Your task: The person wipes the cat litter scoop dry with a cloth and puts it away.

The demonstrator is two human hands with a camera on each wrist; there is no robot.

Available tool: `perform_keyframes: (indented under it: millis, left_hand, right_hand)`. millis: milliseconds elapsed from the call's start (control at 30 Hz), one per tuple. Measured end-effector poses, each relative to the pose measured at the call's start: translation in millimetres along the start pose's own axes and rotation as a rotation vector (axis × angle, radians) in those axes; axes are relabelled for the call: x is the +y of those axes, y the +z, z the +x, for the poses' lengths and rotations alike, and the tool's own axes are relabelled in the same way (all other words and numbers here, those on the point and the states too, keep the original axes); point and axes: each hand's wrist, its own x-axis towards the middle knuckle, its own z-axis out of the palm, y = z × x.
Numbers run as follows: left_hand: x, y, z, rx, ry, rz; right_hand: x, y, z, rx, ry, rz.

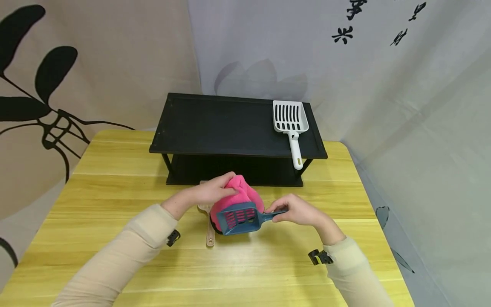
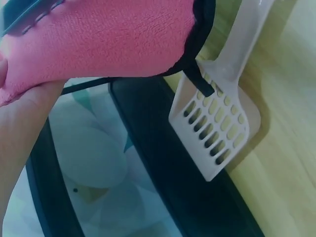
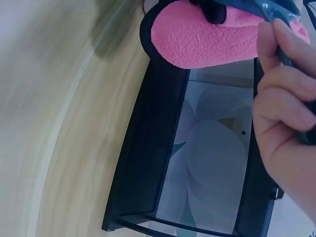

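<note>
My left hand (image 1: 212, 190) grips a pink cloth (image 1: 242, 195) with a black edging, bunched up above the wooden table. With thumb and fingers my right hand (image 1: 298, 210) holds the handle of a dark blue slotted litter scoop (image 1: 251, 226), its head tilted toward me in front of the cloth. Pink shows through the scoop's slots. In the left wrist view the cloth (image 2: 118, 39) spreads wide, and its black strap hangs over a pale pink litter scoop (image 2: 229, 74) lying beneath. The right wrist view shows my fingers curled round the blue handle (image 3: 282, 55).
A black two-tier rack (image 1: 222, 128) stands at the back of the table (image 1: 115, 170). On its top right lies a white litter scoop (image 1: 294, 147), handle overhanging the front edge. The pale scoop's handle (image 1: 210, 236) points toward me. A printed curtain (image 1: 245, 42) hangs behind.
</note>
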Motion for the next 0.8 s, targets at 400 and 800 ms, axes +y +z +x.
perform_keyframes:
  millis: [400, 800]
  left_hand:
    - [-10.9, -6.8, -2.8, -0.101, 0.012, -0.039]
    - [-22.9, -35.8, -25.3, 0.230, 0.044, -0.129]
  right_hand:
    - [15, -7.1, -9, 0.029, 0.042, 0.091]
    - [21, -19.6, -30, 0.191, 0.185, 0.226]
